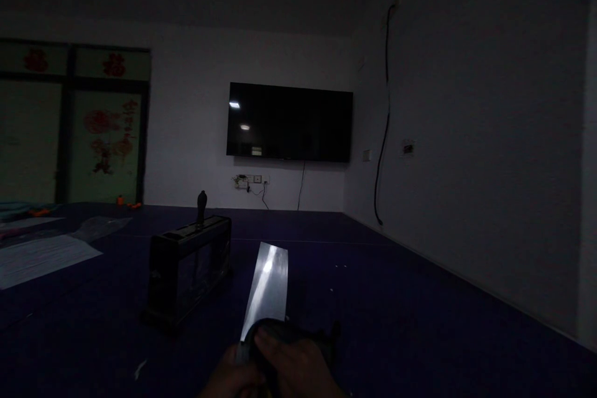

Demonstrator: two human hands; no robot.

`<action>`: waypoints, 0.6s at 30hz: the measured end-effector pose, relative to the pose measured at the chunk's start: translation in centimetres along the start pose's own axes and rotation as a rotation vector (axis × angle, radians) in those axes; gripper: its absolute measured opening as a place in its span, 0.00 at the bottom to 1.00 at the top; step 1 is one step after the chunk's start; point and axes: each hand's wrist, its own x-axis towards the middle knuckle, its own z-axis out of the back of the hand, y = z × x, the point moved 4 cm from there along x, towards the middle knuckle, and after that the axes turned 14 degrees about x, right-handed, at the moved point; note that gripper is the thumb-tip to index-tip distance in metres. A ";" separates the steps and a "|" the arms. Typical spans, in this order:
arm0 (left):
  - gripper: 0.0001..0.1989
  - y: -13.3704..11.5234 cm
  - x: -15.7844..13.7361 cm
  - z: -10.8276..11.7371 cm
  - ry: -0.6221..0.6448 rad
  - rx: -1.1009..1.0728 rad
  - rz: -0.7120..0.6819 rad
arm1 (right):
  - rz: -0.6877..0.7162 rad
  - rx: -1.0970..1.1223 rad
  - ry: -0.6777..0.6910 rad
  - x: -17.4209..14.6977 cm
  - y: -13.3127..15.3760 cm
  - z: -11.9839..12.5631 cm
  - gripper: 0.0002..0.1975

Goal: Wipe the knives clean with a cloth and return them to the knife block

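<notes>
wall-mounted TV point(289, 121) | sockets point(257, 179) below | red-decorated door point(105, 149) | black cable point(387, 53), right wall point(489, 137)

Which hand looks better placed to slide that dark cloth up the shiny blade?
Probably the right hand: it holds the dark cloth, while the left hand grasps the blade near its lower end.

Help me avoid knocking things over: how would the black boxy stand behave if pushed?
The black stand looks narrow for its height, so a push on its broad side might tip it. Its boxy shape suggests sliding rather than rolling. The dark handle in its top could wobble.
</notes>
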 end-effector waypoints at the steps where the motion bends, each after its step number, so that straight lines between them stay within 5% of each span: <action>1: 0.19 -0.2 -0.2 0.0 0.022 0.012 0.009 | -0.003 0.006 0.013 0.0 0.0 -0.2 0.23; 18: 0.09 -1.2 -0.8 -0.4 0.036 -0.033 0.069 | -0.175 0.043 0.454 1.8 0.7 -0.4 0.33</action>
